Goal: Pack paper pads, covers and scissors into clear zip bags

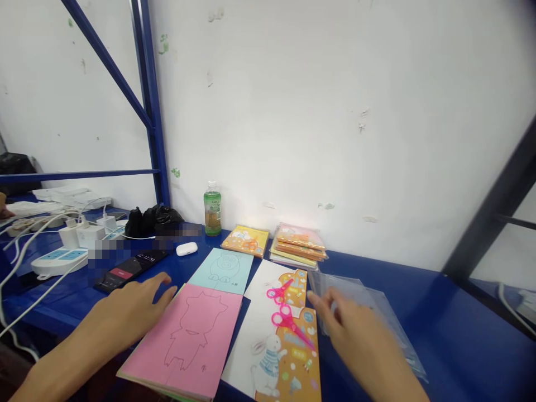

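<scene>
My left hand (136, 304), fingers stretched and apart, is at the left edge of a stack of pink sheets (209, 340) with an outlined animal on top. Behind it lies a light blue sheet (221, 271) with a pig drawing. My right hand (360, 335) is over clear plastic sleeves (387, 310); its fingers are curled and slightly blurred, and I cannot tell whether they grip a sleeve. Between the hands lie white-and-orange printed covers (272, 363) with a rabbit. On them rest pink scissors (291, 324) and a second pair of pink scissors (278, 293).
At the back are a pile of packaged paper sets (297, 245), another yellow packet (245, 240) and a green-labelled bottle (213, 209). A phone (129, 271), white earphone case (186, 249), power strip (61, 261) with cables and black bag (153, 220) occupy the left.
</scene>
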Motion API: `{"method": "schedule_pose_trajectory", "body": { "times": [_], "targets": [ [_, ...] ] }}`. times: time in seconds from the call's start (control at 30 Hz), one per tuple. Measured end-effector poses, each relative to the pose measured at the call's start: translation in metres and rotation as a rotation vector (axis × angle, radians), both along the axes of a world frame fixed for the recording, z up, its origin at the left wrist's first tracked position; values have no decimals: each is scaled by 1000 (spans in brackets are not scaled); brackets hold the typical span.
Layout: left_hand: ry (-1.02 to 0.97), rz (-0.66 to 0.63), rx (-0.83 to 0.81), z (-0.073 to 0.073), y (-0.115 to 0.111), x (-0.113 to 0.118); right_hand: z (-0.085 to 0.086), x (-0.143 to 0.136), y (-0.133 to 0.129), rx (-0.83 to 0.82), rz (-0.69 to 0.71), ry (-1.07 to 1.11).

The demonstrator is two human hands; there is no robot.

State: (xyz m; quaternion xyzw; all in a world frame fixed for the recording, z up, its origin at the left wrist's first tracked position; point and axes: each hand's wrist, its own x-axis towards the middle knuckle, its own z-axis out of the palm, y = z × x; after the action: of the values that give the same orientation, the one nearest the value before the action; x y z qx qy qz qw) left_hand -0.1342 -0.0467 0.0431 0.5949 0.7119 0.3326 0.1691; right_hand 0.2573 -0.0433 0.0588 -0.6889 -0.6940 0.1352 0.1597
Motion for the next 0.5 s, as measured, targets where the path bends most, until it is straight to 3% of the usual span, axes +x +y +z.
{"method": "schedule_pose_trajectory", "body": {
  "times": [0.1, 0.2, 0.37, 0.5],
  "targets": [
    [186, 44, 39, 5, 17, 0, 2, 20, 10, 147, -113, 85],
    [259, 51, 80, -2, 34, -1, -1, 38, 23, 275, -228, 103],
    [375, 80, 77, -23, 47, -3, -8, 52, 33, 305, -324, 59],
    [497, 95, -20, -28, 47, -2, -10, 49, 35, 320, -313, 94]
  ]
}}
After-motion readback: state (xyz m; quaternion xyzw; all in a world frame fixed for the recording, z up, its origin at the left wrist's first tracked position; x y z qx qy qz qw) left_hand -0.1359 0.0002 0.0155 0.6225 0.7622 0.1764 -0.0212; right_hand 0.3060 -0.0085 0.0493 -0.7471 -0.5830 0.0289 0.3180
